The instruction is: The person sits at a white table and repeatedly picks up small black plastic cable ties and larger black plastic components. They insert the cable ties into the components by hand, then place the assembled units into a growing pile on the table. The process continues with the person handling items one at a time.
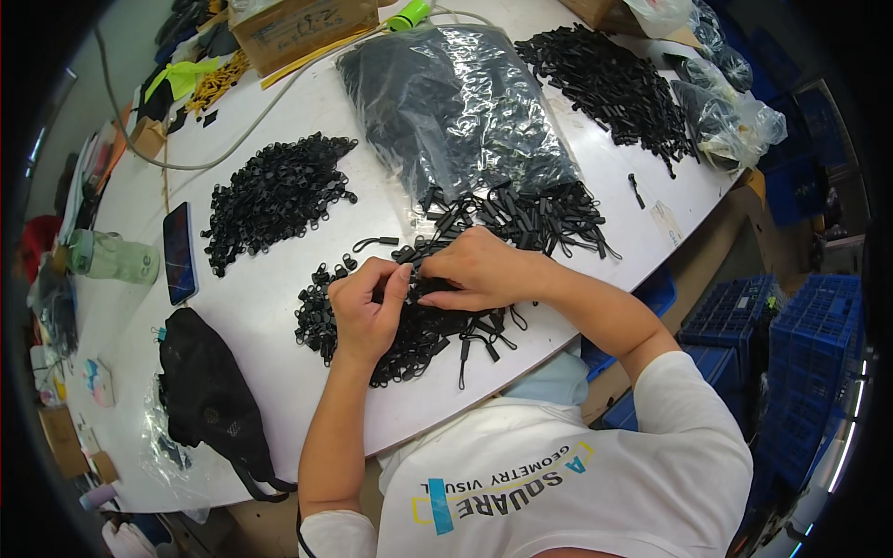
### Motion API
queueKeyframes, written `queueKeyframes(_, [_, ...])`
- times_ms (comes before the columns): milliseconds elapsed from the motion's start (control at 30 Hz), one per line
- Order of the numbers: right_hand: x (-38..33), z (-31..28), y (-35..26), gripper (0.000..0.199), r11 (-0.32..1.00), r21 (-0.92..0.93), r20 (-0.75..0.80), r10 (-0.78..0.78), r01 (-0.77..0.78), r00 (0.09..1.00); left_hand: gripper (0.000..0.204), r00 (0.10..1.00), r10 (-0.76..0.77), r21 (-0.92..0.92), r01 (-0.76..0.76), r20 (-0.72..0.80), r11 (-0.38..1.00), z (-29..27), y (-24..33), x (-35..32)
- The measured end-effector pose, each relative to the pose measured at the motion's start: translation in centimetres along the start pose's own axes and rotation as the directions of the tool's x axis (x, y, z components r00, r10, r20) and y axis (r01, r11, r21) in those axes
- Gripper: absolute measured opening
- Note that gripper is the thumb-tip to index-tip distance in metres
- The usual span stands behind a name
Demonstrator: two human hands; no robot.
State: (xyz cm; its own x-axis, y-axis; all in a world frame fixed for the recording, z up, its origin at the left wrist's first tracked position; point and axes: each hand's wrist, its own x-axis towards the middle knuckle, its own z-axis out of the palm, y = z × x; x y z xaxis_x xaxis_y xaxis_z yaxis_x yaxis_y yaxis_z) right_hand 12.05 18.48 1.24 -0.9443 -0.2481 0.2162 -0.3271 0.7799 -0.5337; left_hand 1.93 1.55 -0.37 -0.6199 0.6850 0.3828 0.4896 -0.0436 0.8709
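Over a heap of black zipper pulls (437, 337) at the table's near edge, my two hands meet with fingertips nearly touching. My left hand (365, 302) is closed, thumb and index finger pinching a small black zipper part. From the right, my right hand (479, 268) comes in with fingers curled at the same spot, also closed on the small part. The fingers largely cover it. Beside the left wrist lie small black sliders (316, 312). Looped cord pulls (479, 349) spill out below my right hand, and one loose cord pull (375, 243) lies just beyond the left hand.
A clear plastic bag (465, 112) of black pieces lies ahead, with cord pulls (549, 219) at its mouth. Other black heaps sit left (274, 195) and far right (609, 88). A phone (179, 253), green bottle (116, 258) and black pouch (209, 381) stand left; blue crates (800, 363) right.
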Motion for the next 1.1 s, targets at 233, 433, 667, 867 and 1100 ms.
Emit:
queueKeyframes(233, [-0.01, 0.18, 0.22, 0.033, 1.0, -0.017, -0.014, -0.013, 0.012, 1.0, 0.014, 0.999, -0.029, 0.008, 0.029, 0.02, 1.0, 0.03, -0.22, -0.09])
queueKeyframes(433, [-0.04, 0.16, 0.26, 0.032, 0.999, -0.04, 0.006, -0.005, 0.006, 1.0, 0.014, 0.999, -0.036, 0.004, 0.036, 0.022, 0.999, 0.09, -0.21, -0.03])
queueKeyframes(667, [-0.06, 0.01, 0.22, 0.032, 0.998, -0.067, 0.009, -0.005, 0.005, 1.0, 0.014, 0.999, -0.025, 0.022, 0.025, 0.027, 0.999, 0.07, -0.16, -0.01])
queueKeyframes(867, [-0.16, 0.12, 0.49, 0.028, 0.996, -0.093, 0.007, -0.014, 0.014, 1.0, 0.014, 0.999, -0.02, 0.021, 0.019, 0.035, 1.0, 0.2, -0.13, -0.12])
queueKeyframes(1100, [-0.17, 0.27, 0.7, 0.033, 0.996, -0.086, 0.008, -0.003, 0.004, 1.0, 0.012, 0.999, 0.009, 0.039, -0.011, 0.043, 0.999, 0.31, -0.25, -0.1])
